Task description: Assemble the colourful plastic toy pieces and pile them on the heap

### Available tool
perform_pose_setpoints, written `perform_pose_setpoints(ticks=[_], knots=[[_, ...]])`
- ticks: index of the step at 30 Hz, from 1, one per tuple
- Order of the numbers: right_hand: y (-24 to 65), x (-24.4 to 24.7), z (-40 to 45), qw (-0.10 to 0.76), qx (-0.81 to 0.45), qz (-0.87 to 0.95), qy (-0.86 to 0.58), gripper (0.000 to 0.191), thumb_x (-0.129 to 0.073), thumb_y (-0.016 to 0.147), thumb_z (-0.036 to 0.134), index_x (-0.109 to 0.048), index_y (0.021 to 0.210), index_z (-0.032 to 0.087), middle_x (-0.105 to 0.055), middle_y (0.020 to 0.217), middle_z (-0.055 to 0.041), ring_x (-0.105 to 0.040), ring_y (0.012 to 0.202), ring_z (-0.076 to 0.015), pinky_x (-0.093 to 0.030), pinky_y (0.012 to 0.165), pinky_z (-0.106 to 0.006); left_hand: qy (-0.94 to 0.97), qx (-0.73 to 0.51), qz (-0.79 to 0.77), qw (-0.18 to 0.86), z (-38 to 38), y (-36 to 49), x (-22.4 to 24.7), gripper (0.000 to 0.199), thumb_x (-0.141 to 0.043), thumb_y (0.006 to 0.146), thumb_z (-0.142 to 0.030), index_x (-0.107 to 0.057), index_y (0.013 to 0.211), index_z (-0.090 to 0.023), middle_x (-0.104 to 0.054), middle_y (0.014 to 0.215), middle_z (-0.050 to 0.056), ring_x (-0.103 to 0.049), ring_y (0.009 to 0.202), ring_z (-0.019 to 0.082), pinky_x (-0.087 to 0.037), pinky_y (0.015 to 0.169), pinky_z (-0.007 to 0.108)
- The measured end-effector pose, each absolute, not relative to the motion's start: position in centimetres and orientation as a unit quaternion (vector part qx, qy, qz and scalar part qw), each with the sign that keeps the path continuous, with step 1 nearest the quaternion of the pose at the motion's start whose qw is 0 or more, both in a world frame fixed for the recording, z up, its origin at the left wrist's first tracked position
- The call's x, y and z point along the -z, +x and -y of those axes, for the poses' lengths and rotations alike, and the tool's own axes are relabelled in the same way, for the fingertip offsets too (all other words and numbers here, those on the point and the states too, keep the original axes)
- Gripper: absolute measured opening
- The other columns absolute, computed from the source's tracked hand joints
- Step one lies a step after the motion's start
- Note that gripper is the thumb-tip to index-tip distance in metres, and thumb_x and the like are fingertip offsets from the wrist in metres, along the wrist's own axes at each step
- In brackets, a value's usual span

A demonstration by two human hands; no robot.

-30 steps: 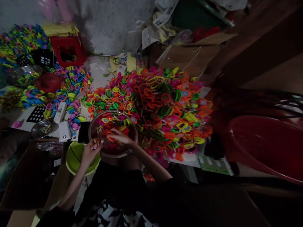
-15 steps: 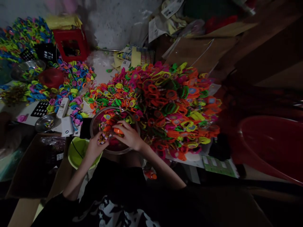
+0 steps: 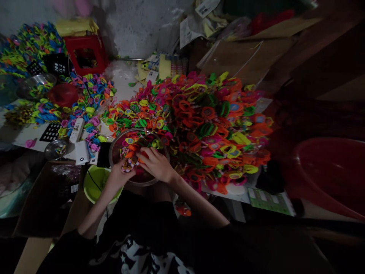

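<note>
My left hand (image 3: 120,176) is closed around several small wrapped candies (image 3: 128,164) over the near left part of a metal bowl (image 3: 148,184). Close beside it, my right hand (image 3: 155,163) curls its fingers round an orange toy watch (image 3: 143,155), partly hidden by those fingers. Inside the bowl lie more bright orange, pink and yellow pieces. A large heap of orange, pink, green and yellow toy watches (image 3: 208,129) rises to the right of the bowl.
A green basin (image 3: 92,186) stands below left, by an open cardboard box (image 3: 37,205). Red stool (image 3: 99,57), power strip (image 3: 76,130) and small metal bowl (image 3: 55,149) lie left. A large red tub (image 3: 327,175) is right. Another person's hand shows at far left.
My right hand's fingers have closed in more over the orange piece, and my left hand has shifted slightly right. The other person's hand at far left shows more.
</note>
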State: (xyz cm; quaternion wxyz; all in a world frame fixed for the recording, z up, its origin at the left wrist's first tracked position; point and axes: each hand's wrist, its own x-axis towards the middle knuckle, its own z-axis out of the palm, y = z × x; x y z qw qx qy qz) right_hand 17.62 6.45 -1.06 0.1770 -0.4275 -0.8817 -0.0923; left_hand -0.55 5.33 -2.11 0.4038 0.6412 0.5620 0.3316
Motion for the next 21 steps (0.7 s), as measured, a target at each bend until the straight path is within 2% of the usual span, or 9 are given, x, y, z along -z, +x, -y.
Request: perform_pose_setpoints(ticks=[5,8,13,15,17,21], knots=[[18.0,1.7,-6.5,0.151,0.146,0.9,-0.382,0.028,-0.045,0.092,0.021,-0.061,0.115,0.017,-0.061,0.119,-0.0081,-0.052,0.099,-0.0214,-0.049,0.077,-0.03,0.626,-0.318,-0.565,0.432,-5.8,-0.4,1.8,0.018,-0.061,0.061,-0.018,-0.062,0.077,-0.014,-0.065,0.067,-0.001,-0.057,0.062,0.013,-0.046,0.061,0.022],[18.6,1.5,-6.7,0.151,0.151,0.915,-0.343,0.026,-0.045,0.092,0.018,-0.062,0.112,0.015,-0.063,0.118,-0.007,-0.052,0.097,-0.0214,-0.048,0.073,-0.03,0.611,-0.324,-0.555,0.463,-5.6,-0.2,2.1,0.017,-0.061,0.059,-0.02,-0.062,0.075,-0.014,-0.064,0.065,-0.002,-0.055,0.06,0.013,-0.045,0.06,0.022],[18.5,2.4,-6.2,0.191,0.127,0.923,-0.31,0.018,-0.049,0.092,0.023,-0.065,0.095,0.015,-0.068,0.099,-0.0083,-0.056,0.09,-0.0198,-0.045,0.07,-0.03,0.582,-0.336,-0.561,0.483,-5.5,0.1,2.2,0.015,-0.062,0.061,-0.029,-0.056,0.063,-0.016,-0.059,0.058,-0.002,-0.052,0.057,0.013,-0.042,0.055,0.022],[17.7,3.4,-5.5,0.201,0.099,0.935,-0.276,0.018,-0.05,0.092,0.025,-0.064,0.089,0.015,-0.068,0.09,-0.008,-0.057,0.085,-0.0179,-0.045,0.07,-0.029,0.585,-0.342,-0.563,0.473,-5.8,0.1,1.6,0.016,-0.062,0.062,-0.031,-0.058,0.064,-0.015,-0.061,0.06,-0.001,-0.054,0.059,0.013,-0.044,0.057,0.022],[17.0,4.2,-4.8,0.198,0.072,0.945,-0.251,0.016,-0.051,0.091,0.023,-0.064,0.089,0.014,-0.067,0.089,-0.0084,-0.058,0.088,-0.0175,-0.046,0.07,-0.028,0.596,-0.344,-0.56,0.462,-6.3,0.0,0.9,0.017,-0.063,0.062,-0.03,-0.061,0.07,-0.015,-0.065,0.066,0.0,-0.056,0.063,0.014,-0.046,0.061,0.023],[17.4,3.9,-5.0,0.185,0.003,0.916,-0.357,0.026,-0.051,0.091,0.037,-0.063,0.093,0.015,-0.065,0.095,-0.0101,-0.059,0.092,-0.0192,-0.049,0.066,-0.027,0.603,-0.35,-0.559,0.448,-6.8,-0.6,-0.2,0.019,-0.063,0.061,-0.027,-0.062,0.076,-0.015,-0.068,0.071,0.0,-0.059,0.067,0.016,-0.048,0.065,0.024]])
